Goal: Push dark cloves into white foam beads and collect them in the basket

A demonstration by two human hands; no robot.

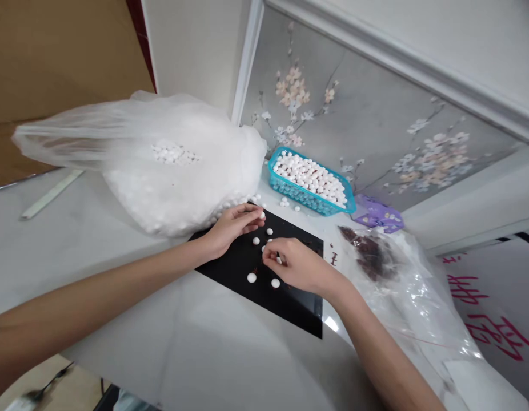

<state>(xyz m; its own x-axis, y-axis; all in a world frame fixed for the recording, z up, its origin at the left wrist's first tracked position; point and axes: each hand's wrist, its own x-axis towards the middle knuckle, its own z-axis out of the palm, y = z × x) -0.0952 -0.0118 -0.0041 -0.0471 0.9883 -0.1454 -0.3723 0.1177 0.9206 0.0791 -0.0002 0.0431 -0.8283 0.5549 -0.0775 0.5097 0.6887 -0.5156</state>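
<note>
My left hand is over the upper edge of a black mat, its thumb and fingers pinching a small white ball. Just to the right, my right hand hovers low over the mat with thumb and forefinger brought together; what sits between them is hidden. Several white balls lie on the mat around both hands, one nearest me with a small dark brown piece beside it. Another white ball lies just below my right hand.
Behind the mat stands a turquoise basket heaped with white balls. A big translucent bag of white balls fills the left. To the right are a clear plastic bag with dark brown pieces and a purple packet. A pale strip lies far left.
</note>
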